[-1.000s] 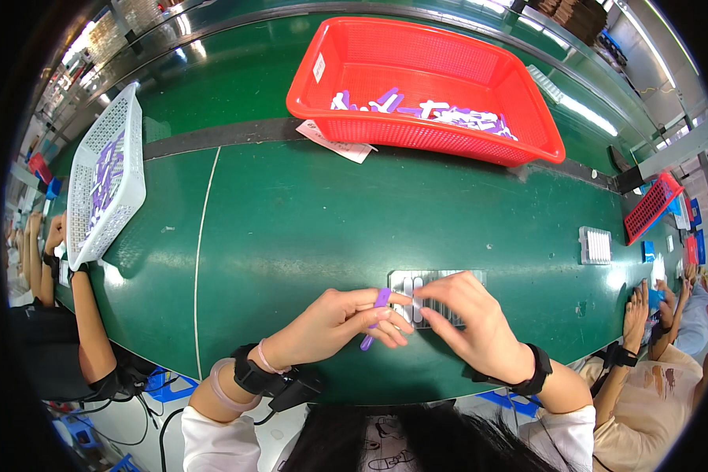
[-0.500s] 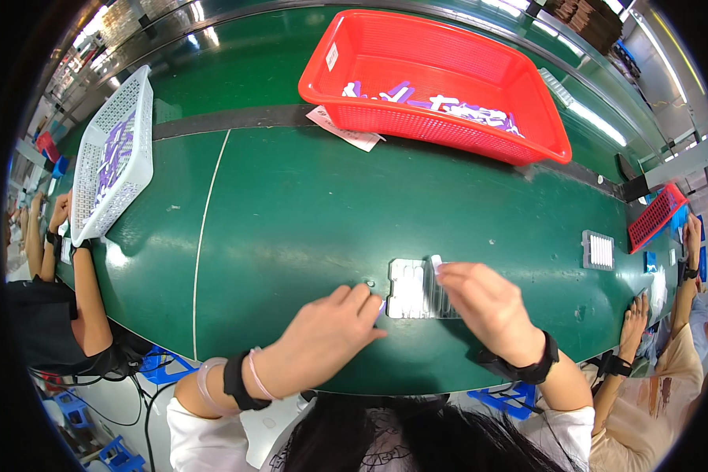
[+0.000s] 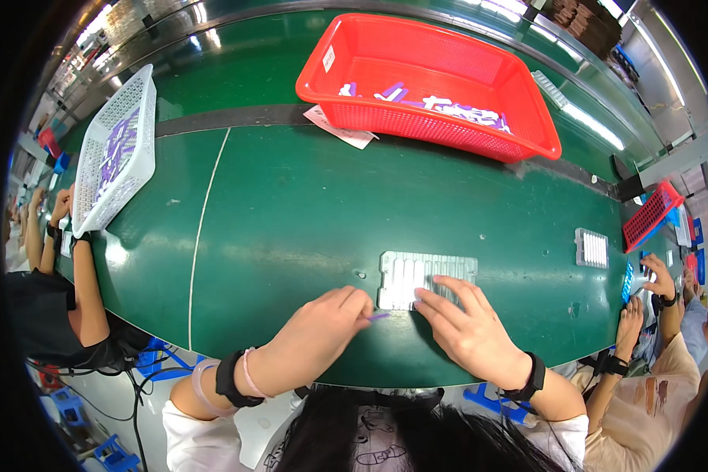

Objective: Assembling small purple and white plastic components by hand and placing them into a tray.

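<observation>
A clear plastic tray [image 3: 466, 264] with lengthwise slots lies on the green table in front of me. White sticks [image 3: 401, 280] fill slots in its left part. My right hand [image 3: 472, 324] is over the tray, fingers apart and fingertips down on its middle slots; they partly cover what lies under them. Just left of the tray's near corner, my left hand [image 3: 326, 324] is closed in a pinch. A thin purple stick [image 3: 379, 316] juts out from its fingertips toward the right.
Beyond the tray stands a red basket [image 3: 433, 135] with loose white and purple sticks. A white basket [image 3: 138, 169] of similar sticks sits at the left. Another filled tray [image 3: 591, 248] lies to the right, near a tilted red basket [image 3: 651, 216]. Co-workers' arms reach in from both sides.
My right hand has lowered a white stick into the tray, and its fingers have spread. My left hand keeps its pinch near the tray. The whole view has shifted slightly.
</observation>
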{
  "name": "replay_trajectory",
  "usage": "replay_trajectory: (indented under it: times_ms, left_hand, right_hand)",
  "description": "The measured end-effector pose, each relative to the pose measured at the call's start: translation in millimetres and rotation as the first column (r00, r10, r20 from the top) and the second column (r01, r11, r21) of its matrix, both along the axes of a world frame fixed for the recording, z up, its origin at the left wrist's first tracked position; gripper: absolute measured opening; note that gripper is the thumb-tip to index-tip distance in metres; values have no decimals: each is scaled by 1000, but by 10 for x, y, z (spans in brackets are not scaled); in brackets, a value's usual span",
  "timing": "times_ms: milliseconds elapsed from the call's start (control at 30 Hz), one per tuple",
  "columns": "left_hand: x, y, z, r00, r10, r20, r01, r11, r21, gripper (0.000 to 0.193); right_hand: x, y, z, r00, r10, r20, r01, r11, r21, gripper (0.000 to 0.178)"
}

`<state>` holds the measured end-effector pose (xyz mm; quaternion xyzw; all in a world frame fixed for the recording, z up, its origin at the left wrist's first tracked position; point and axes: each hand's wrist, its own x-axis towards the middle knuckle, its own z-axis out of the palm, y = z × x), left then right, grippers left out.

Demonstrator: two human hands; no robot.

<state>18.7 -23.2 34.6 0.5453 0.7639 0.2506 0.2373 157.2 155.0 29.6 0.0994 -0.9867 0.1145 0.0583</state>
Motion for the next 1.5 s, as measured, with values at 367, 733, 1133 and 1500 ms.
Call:
replay_trajectory:
  times_ms: [367,733,1133,1500]
  left_hand:
    - [34,71,159,552,74,831,-209,977,52,9]
    - [-217,95,194,744,151,651,-308,942,133,13]
    - [-554,105,458,867,233,440,-332,929,163,18]
    - [-1474,532,-151,752,98,-652,-136,991,-8,53]
  right_hand:
    - [-129,-74,56,958,113,262,278,-158,-948,29]
    - [-417,432,82,820,-175,545,572,238,-784,12]
    - [-410,403,-66,948,-226,223,297,882,-366,51]
    - [-602,694,145,824,-384,-417,297,919,-259,49]
